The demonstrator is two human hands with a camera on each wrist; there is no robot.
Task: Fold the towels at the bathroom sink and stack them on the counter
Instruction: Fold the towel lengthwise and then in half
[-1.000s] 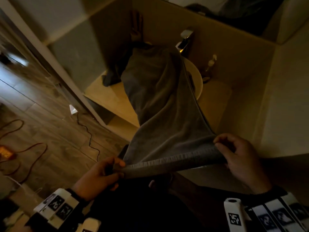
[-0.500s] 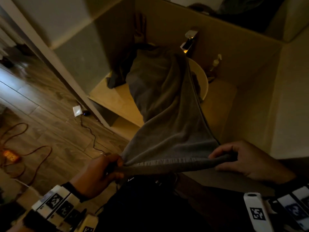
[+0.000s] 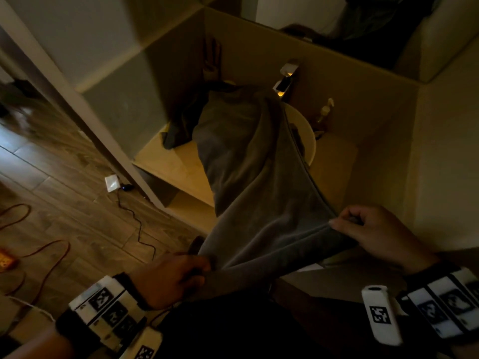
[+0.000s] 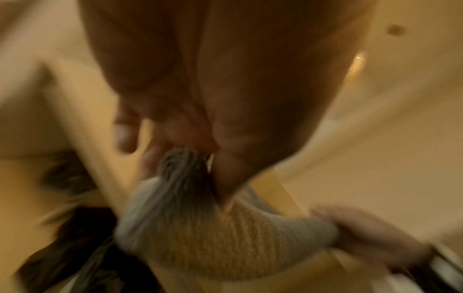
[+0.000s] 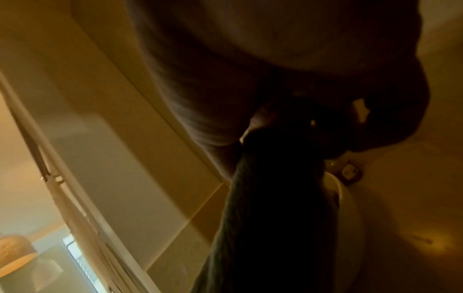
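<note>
**Operator:** Right, grey towel (image 3: 248,161) first. It runs from the sink (image 3: 309,141) across the wooden counter (image 3: 166,161) and out toward me, its near hem stretched in the air between my two hands. The far end is draped over the basin, just below the faucet (image 3: 286,76).

**Spotter:** And the grips?

**Operator:** My left hand (image 3: 171,278) has fingers and thumb curled round the left corner, cloth bunched in the fist; the left wrist view is blurred but shows the towel coming out of the fingers. My right hand (image 3: 373,234) pinches the right corner between thumb and curled fingers, and the hem runs fairly taut from one hand to the other.

**Spotter:** How far along would you call it?

**Operator:** Early, I'd judge. This towel is spread out at full length, with no fold in it that I can see. Nothing folded sits on the counter; there is only a dark crumpled cloth (image 3: 176,130) at the back left, against the wall, which may be another towel waiting. I cannot tell for certain in this light.

**Spotter:** What's left, then?

**Operator:** Nearly all of it: fold this one, set it down, then deal with whatever else lies by the basin. A soap dispenser (image 3: 325,110) stands just right of the sink, so I'd keep the cloth's edge away from it.
</note>
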